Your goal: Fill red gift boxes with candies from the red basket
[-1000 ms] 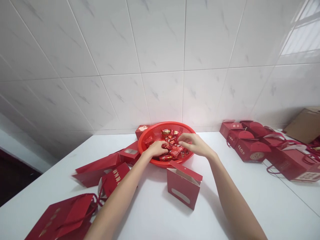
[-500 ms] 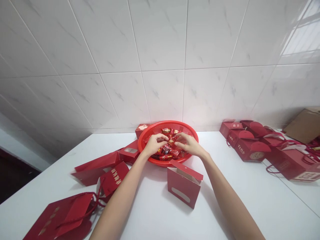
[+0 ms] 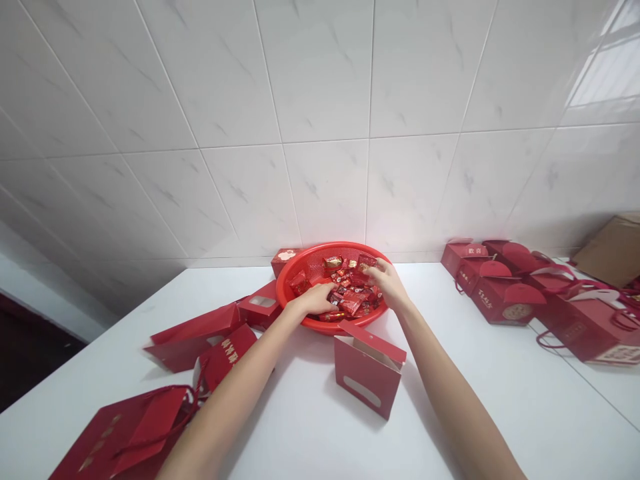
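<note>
A red mesh basket holds many red and gold wrapped candies. My left hand reaches over the basket's front left, its fingers down among the candies; whether it grips one is hidden. On the basket's right side, my right hand has its thumb and fingers closed round a red-wrapped candy. Just in front of the basket, between my forearms, a red paper box stands upright with its top flap open.
Red gift bags and boxes lie at the left, partly behind my left forearm. Several red boxes with handles stand at the right, near a brown cardboard box. A tiled wall rises behind the table.
My hands have moved apart. The left has gone lower into the candies, and the right has shifted to the basket's right side and closed on a candy.
</note>
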A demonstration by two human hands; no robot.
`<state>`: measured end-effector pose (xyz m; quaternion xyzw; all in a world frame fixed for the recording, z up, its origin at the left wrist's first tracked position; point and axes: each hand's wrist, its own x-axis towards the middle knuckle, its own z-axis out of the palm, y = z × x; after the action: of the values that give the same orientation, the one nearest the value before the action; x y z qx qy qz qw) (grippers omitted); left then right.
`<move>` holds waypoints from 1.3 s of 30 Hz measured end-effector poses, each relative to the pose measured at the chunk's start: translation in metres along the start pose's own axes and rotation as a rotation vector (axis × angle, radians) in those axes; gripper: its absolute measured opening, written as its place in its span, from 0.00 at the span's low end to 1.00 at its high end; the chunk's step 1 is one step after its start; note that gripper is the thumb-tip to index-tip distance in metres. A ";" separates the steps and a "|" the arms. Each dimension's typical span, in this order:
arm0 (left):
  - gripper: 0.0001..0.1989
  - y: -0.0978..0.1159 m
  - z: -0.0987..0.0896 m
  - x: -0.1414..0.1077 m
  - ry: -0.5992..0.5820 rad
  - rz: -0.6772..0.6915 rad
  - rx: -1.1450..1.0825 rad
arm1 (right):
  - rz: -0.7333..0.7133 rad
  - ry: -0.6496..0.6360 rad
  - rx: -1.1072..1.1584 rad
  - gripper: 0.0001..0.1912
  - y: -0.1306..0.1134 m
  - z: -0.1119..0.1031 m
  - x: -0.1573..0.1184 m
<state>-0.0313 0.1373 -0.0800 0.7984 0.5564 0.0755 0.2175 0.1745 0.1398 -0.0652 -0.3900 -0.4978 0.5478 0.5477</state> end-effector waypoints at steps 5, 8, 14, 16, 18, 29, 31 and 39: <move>0.38 0.009 -0.008 0.006 -0.103 -0.095 0.180 | 0.059 0.036 0.074 0.12 0.000 0.008 0.005; 0.37 0.013 -0.014 0.012 -0.148 -0.142 0.275 | 0.056 0.043 0.072 0.13 0.000 0.011 0.004; 0.25 0.007 -0.019 0.021 0.008 -0.142 0.177 | 0.052 0.047 0.057 0.11 0.000 0.013 0.001; 0.23 0.002 -0.019 0.023 0.117 -0.123 0.054 | 0.050 0.048 0.066 0.11 -0.001 0.013 0.000; 0.22 -0.003 -0.018 0.024 0.230 -0.077 -0.113 | 0.045 0.047 0.074 0.11 -0.002 0.014 -0.001; 0.24 -0.016 -0.015 0.033 0.604 0.030 -0.780 | -0.003 0.008 0.047 0.08 -0.004 0.014 -0.002; 0.24 -0.017 -0.015 0.034 0.625 0.052 -0.806 | 0.000 0.020 0.031 0.08 -0.004 0.014 -0.002; 0.22 -0.016 -0.015 0.032 0.634 -0.003 -0.747 | -0.001 0.036 0.047 0.12 -0.003 0.014 -0.002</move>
<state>-0.0388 0.1758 -0.0772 0.6027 0.5312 0.5088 0.3092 0.1620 0.1357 -0.0595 -0.3866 -0.4750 0.5521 0.5658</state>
